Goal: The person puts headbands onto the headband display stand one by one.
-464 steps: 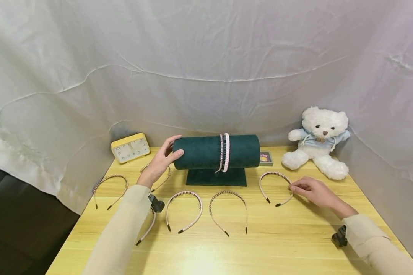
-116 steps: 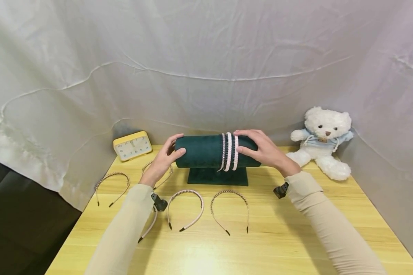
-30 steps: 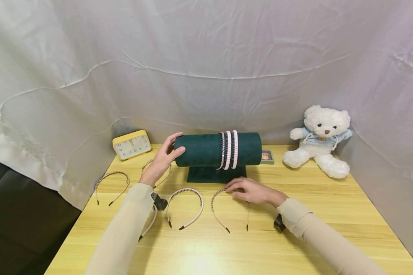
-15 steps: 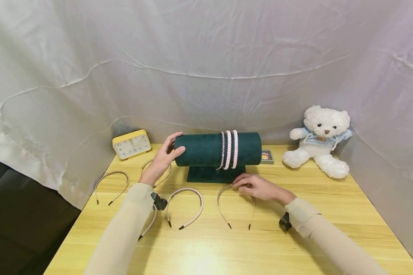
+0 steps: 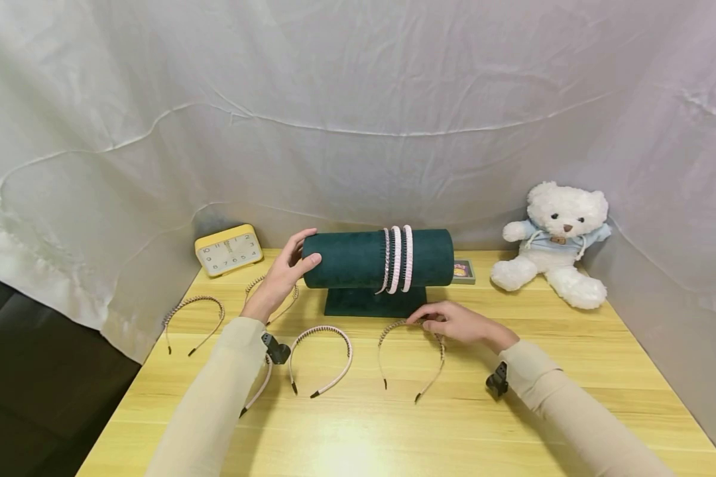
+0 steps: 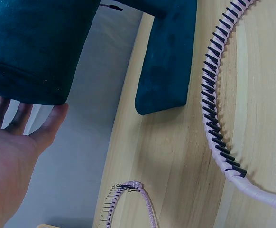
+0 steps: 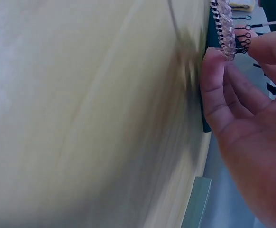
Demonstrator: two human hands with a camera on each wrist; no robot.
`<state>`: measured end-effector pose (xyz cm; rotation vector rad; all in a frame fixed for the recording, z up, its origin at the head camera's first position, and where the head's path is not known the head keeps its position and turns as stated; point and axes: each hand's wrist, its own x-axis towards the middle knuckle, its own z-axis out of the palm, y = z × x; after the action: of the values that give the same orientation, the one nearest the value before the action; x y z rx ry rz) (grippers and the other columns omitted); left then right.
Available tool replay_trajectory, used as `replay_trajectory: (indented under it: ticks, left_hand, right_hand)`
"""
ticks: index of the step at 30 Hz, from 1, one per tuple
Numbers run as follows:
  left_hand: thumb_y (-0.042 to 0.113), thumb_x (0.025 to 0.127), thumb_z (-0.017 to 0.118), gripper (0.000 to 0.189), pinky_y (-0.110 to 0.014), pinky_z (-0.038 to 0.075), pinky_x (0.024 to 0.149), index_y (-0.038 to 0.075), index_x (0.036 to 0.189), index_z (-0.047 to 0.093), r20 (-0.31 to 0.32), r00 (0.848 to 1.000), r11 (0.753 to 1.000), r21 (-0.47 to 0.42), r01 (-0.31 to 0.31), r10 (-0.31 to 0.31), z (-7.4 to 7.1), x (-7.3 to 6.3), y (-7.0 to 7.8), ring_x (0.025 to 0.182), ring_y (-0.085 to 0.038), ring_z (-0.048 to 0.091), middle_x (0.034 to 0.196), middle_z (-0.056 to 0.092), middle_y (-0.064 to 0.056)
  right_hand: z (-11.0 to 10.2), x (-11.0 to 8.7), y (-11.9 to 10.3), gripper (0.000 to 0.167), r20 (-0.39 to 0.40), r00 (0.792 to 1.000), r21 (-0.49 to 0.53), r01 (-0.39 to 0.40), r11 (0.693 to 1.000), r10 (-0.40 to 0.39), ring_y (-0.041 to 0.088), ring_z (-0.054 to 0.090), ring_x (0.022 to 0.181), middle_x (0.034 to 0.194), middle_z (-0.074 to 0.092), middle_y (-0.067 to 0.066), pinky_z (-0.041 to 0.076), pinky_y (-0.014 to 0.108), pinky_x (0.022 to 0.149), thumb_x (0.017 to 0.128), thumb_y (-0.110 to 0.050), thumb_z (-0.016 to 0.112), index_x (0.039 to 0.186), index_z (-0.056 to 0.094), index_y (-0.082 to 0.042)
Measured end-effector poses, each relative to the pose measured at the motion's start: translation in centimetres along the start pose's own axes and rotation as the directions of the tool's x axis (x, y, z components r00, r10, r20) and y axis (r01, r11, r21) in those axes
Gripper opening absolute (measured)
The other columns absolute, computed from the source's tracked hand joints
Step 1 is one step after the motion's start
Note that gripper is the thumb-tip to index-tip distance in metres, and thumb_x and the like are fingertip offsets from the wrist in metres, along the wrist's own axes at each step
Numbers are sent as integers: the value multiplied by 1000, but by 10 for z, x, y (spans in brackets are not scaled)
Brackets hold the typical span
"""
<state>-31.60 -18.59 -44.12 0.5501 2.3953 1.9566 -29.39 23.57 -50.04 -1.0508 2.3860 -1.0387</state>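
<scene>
A dark green velvet headband stand stands at the back middle. Three headbands sit over its roll, right of centre. My left hand grips the roll's left end, thumb in front; in the left wrist view its fingertips touch the end face. In front of the stand's base, my right hand pinches a thin, sparkly pinkish headband near its top. Fingers partly cover that band, and its black tips point toward me. A thicker pink headband with black teeth lies left of it.
More headbands lie at the left: one twisted headband farthest out and others partly behind my left arm. A yellow clock stands back left. A white teddy bear sits back right, and a small grey-framed picture lies behind the stand.
Earlier, my right hand set a pink headband on the roll. Since then it has taken hold of the sparkly headband, shifted it slightly right and turned it. My left hand stays at the roll's end.
</scene>
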Motion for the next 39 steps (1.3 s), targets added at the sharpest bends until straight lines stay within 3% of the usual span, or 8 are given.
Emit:
replay_trajectory:
  ticks: [6, 16, 22, 30, 39]
  left_hand:
    - [31, 112, 64, 62, -62, 27, 132, 29, 168, 39, -3, 1000, 1000, -1, 3, -3, 1, 0, 1, 162, -33, 33, 173, 36, -7]
    - [33, 112, 64, 58, -63, 26, 132, 37, 165, 42, -13, 1000, 1000, 6, 6, -6, 0, 0, -2, 162, -33, 32, 173, 36, -6]
    - [33, 111, 65, 62, -62, 27, 132, 31, 168, 40, -13, 1000, 1000, 5, 9, -9, 1, -1, 0, 161, -32, 33, 173, 37, -6]
    - [32, 112, 64, 60, -63, 26, 132, 31, 167, 40, -14, 1000, 1000, 2, 7, -7, 1, 0, -1, 162, -34, 33, 173, 37, -8]
    - [31, 112, 64, 61, -61, 28, 131, 29, 168, 39, -8, 1000, 1000, -12, 9, -9, 1, 0, 0, 161, -33, 35, 172, 38, -9]
  right_hand:
    - [-6, -4, 2, 30, 0, 999, 63, -33, 997, 33, 21, 67, 121, 137, 75, 8, 51, 25, 104, 115, -19, 57, 137, 75, -14]
    - [-12, -12, 8, 29, 46, 995, 200, -98, 975, 91, 18, 63, 89, 120, 70, 23, 57, 29, 74, 114, -16, 58, 138, 71, -4]
    - [-15, -15, 7, 30, 108, 987, 299, -147, 943, 120, 21, 68, 90, 106, 70, 28, 64, 34, 77, 114, -12, 57, 138, 65, 4]
    - [-15, -20, 11, 31, 156, 981, 371, -165, 914, 113, 25, 72, 97, 116, 65, 32, 68, 43, 84, 112, -11, 60, 138, 60, 7]
    - [-17, -26, 15, 36, 164, 979, 397, -177, 901, 121, 23, 73, 97, 113, 69, 26, 67, 39, 88, 112, -15, 62, 143, 62, 5]
